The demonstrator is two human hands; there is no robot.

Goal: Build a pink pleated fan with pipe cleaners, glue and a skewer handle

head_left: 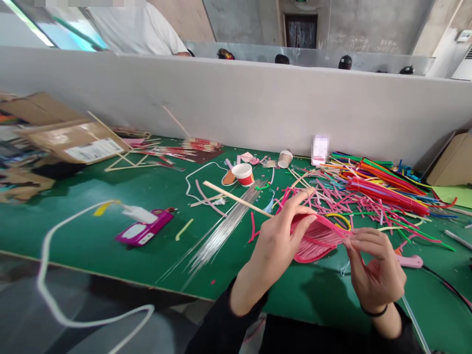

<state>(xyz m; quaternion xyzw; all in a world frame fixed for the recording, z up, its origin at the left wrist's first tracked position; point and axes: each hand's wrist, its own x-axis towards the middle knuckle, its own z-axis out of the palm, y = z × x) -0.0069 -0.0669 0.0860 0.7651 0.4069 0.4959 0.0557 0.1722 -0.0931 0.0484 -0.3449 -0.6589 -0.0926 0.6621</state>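
Observation:
A pink-red craft piece (313,246), with a fuzzy rim like pipe cleaner and fine pink strands inside it, is held above the green table (162,265). My left hand (278,241) is closed around its left side, thumb on the upper edge. The fingertips of my right hand (376,263) pinch the right end of the rim. A pale wooden stick (236,197) reaches left from behind my left hand; whether it joins the piece is hidden. Cut pink pipe cleaner pieces (342,196) lie behind the piece.
A pink-handled tool (410,261) with a black cord lies right of my right hand. Thin metal wires (217,236), a paper cup (242,175) and a purple device (145,228) with a white cable lie leftward. Colourful pipe cleaners (387,189) lie far right. A white partition (236,103) stands behind.

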